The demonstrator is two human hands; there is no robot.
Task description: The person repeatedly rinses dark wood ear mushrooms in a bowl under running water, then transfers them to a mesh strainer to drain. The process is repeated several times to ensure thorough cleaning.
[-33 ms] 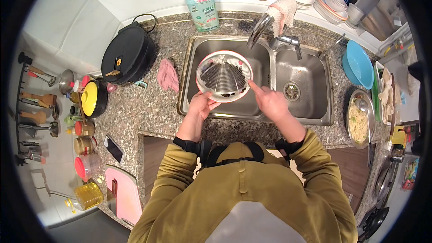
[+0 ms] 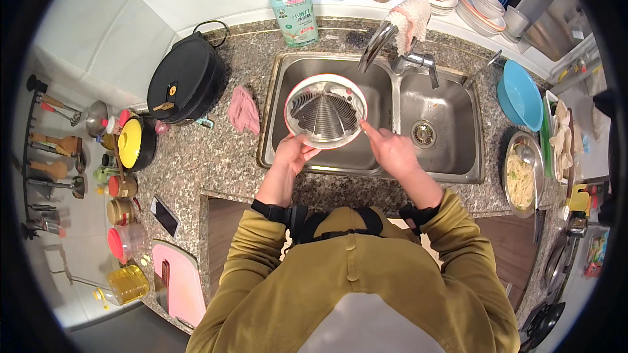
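A white bowl (image 2: 325, 138) with a red rim is held over the left sink basin (image 2: 373, 101). In it are dark bits and a grey, finely ribbed, shiny pattern; I cannot tell what the contents are. My left hand (image 2: 294, 153) grips the bowl at its near left, thumb on the rim and fingers underneath. At the right side my right hand (image 2: 394, 150) presses its index finger against the rim, with the other fingers curled. Behind the bowl, the chrome faucet (image 2: 378, 46) has a pale cloth (image 2: 412, 19) draped over it.
The right basin (image 2: 451, 147) has a drain. A green soap bottle (image 2: 296, 16) stands behind the sink. To the left are a pink cloth (image 2: 243, 110), a black round appliance (image 2: 183, 82) and a phone (image 2: 164, 216). A blue basin (image 2: 521, 95) and noodles in a metal bowl (image 2: 521, 176) sit right.
The pattern inside the bowl has shifted, and fewer dark bits show along its near edge. Both hands keep nearly the same place on the bowl.
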